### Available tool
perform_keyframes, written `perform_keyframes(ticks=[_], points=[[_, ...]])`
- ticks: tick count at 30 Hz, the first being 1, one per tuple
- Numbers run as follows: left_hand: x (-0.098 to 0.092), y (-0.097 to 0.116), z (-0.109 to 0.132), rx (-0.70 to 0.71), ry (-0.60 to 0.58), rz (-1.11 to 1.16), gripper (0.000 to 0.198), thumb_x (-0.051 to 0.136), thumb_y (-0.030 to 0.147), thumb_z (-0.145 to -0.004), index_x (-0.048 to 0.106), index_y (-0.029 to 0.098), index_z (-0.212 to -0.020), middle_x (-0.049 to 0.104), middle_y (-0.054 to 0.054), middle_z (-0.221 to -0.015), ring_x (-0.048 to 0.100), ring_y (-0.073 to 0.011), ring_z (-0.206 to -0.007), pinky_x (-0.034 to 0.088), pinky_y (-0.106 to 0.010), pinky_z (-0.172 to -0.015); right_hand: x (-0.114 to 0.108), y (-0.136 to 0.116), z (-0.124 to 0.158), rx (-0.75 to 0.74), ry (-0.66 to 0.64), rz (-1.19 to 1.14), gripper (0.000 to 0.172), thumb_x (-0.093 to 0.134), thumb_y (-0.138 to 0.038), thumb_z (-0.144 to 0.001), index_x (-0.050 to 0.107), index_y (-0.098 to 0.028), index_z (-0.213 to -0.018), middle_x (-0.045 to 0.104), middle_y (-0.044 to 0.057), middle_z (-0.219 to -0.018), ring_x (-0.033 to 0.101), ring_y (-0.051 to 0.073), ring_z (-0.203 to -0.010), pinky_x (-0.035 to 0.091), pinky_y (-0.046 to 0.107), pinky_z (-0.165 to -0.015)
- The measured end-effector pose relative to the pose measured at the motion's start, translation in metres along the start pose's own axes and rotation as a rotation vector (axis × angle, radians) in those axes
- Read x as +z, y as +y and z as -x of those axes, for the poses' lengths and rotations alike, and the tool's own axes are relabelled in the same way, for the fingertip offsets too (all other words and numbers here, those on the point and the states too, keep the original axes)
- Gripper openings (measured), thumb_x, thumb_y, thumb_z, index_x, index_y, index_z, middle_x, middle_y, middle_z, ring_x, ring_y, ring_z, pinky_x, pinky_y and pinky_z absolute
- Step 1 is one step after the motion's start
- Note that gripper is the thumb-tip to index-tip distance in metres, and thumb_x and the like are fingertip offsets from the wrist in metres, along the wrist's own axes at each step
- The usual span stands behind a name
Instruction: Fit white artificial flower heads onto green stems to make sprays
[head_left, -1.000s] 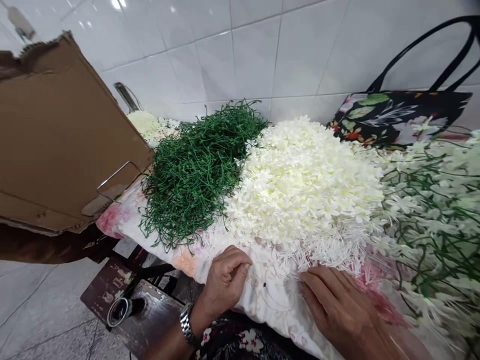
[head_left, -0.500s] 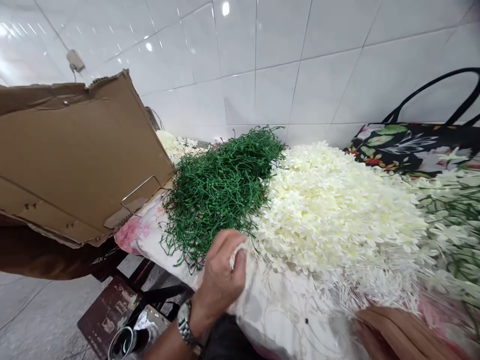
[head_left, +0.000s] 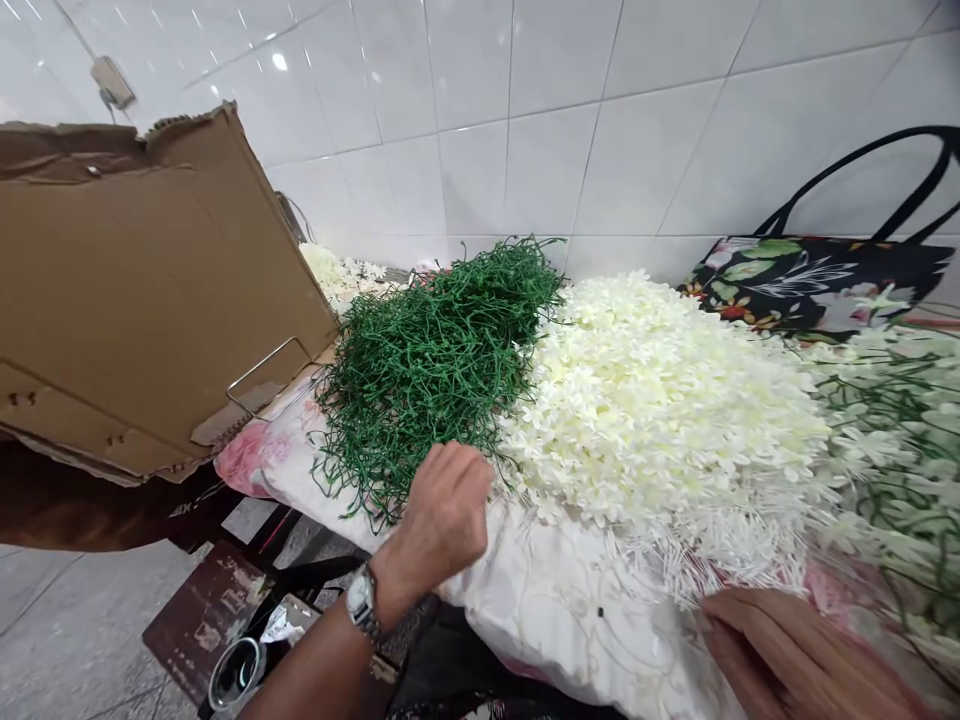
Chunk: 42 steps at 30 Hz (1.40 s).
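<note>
My left hand (head_left: 446,510), with a watch at its wrist, is closed in a fist at the near edge of a heap of dark green artificial stems (head_left: 442,370). Its fingers curl away from view, so what they hold is hidden. To the right spreads a large pile of cream-white artificial flowers (head_left: 667,400), with thin white stalks (head_left: 705,550) fanned along its front. By those stalks, at the lower right, my right hand (head_left: 795,655) has its thumb and forefinger drawn together. Whatever lies at their tips is too unclear to name.
A floral cloth (head_left: 555,600) covers the table; a small black bit (head_left: 600,612) lies on it. At left stands a cardboard box (head_left: 150,300) with a wire loop. A flowered bag (head_left: 817,280) leans at the tiled wall. White flowers on green stems (head_left: 900,450) lie far right.
My left hand has turned so its back faces up, hiding the white bit seen between thumb and fingers before. My right hand has shifted slightly. The view has tilted a little.
</note>
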<state>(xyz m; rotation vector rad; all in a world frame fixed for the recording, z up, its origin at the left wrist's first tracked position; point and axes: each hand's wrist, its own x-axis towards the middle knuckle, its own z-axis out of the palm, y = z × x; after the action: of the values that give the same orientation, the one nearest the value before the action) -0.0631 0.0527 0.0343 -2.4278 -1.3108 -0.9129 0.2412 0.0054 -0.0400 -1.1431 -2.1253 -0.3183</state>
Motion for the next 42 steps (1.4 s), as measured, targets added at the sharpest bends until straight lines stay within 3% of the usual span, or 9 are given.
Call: perform_keyframes(ticks=[3,7,12,18,22,26,29,33,42], points=[[0.005,0.023,0.013,0.075,0.013,0.036,0.022,0.038,-0.001,-0.075,0.050,0.017,-0.071,0.056,-0.007,-0.070,0.048,-0.0177,-0.065,0.041,-0.030,-0.060,-0.003,0.000,-0.006,-0.162,-0.021,0.042,0.010,0.054,-0.022,-0.085,0.062,-0.019,-0.080,0.067,0.001,-0.070,0.061,0.014,-0.063,0.044,0.028,-0.069],[0.014,0.043,0.032,0.156,0.047,0.069,0.023,0.037,-0.002,-0.075,0.053,0.013,-0.083,0.059,-0.009,-0.074,0.052,-0.0185,-0.069,0.044,-0.031,-0.064,-0.006,-0.008,-0.015,-0.147,-0.007,0.054,0.007,0.054,-0.018,-0.085,0.060,-0.017,-0.081,0.065,0.003,-0.068,0.060,0.015,-0.064,0.044,0.029,-0.067],[0.021,0.060,0.047,0.270,-0.090,0.238,0.023,0.034,0.001,-0.078,0.054,0.011,-0.085,0.060,-0.011,-0.076,0.050,-0.0182,-0.067,0.045,-0.031,-0.062,-0.008,-0.018,-0.024,-0.112,0.006,0.063,0.009,0.052,-0.014,-0.085,0.058,-0.018,-0.079,0.063,0.003,-0.068,0.057,0.015,-0.065,0.043,0.029,-0.067],[0.024,0.074,0.043,0.355,-0.187,0.337,0.023,0.035,0.000,-0.078,0.055,0.012,-0.076,0.057,-0.007,-0.066,0.047,-0.0166,-0.061,0.043,-0.030,-0.056,-0.008,-0.020,-0.023,-0.101,-0.058,0.067,0.006,0.055,-0.011,-0.083,0.057,-0.016,-0.080,0.062,0.004,-0.069,0.056,0.015,-0.066,0.044,0.030,-0.067],[0.021,0.072,0.042,0.257,-0.136,0.421,0.028,0.040,-0.001,-0.074,0.056,0.010,-0.094,0.064,-0.011,-0.083,0.054,-0.0191,-0.073,0.046,-0.032,-0.062,-0.008,-0.021,-0.024,-0.079,-0.078,0.080,0.007,0.054,-0.013,-0.084,0.058,-0.017,-0.080,0.064,0.004,-0.071,0.057,0.015,-0.068,0.044,0.030,-0.068],[0.016,0.062,0.044,-0.005,0.028,0.438,0.027,0.041,-0.001,-0.076,0.057,0.016,-0.090,0.062,-0.007,-0.075,0.053,-0.0179,-0.071,0.043,-0.032,-0.061,-0.009,-0.020,-0.021,-0.077,-0.091,0.099,0.006,0.055,-0.013,-0.082,0.058,-0.017,-0.079,0.064,0.004,-0.071,0.058,0.015,-0.067,0.045,0.029,-0.067],[0.015,0.057,0.043,-0.122,-0.151,0.301,0.014,0.046,0.007,-0.080,0.057,0.017,-0.080,0.058,-0.005,-0.072,0.049,-0.0185,-0.070,0.040,-0.035,-0.065,-0.013,-0.020,-0.019,-0.074,-0.043,0.109,0.009,0.058,-0.011,-0.079,0.058,-0.018,-0.084,0.065,0.004,-0.074,0.059,0.016,-0.068,0.046,0.029,-0.068],[0.020,0.057,0.040,-0.085,-0.340,0.147,0.020,0.044,0.004,-0.078,0.054,0.018,-0.067,0.054,-0.004,-0.070,0.044,-0.0186,-0.069,0.035,-0.034,-0.064,-0.021,-0.027,-0.027,-0.063,-0.024,0.097,0.010,0.057,-0.011,-0.079,0.059,-0.018,-0.085,0.066,0.003,-0.072,0.060,0.015,-0.067,0.046,0.029,-0.068],[0.019,0.054,0.035,0.054,-0.134,0.291,0.024,0.041,-0.003,-0.074,0.056,0.016,-0.070,0.056,-0.004,-0.072,0.044,-0.0160,-0.068,0.033,-0.032,-0.065,-0.011,-0.062,-0.071,-0.009,-0.128,-0.249,0.016,0.045,-0.011,-0.087,0.060,-0.015,-0.089,0.063,0.007,-0.078,0.058,0.015,-0.073,0.049,0.028,-0.066]])
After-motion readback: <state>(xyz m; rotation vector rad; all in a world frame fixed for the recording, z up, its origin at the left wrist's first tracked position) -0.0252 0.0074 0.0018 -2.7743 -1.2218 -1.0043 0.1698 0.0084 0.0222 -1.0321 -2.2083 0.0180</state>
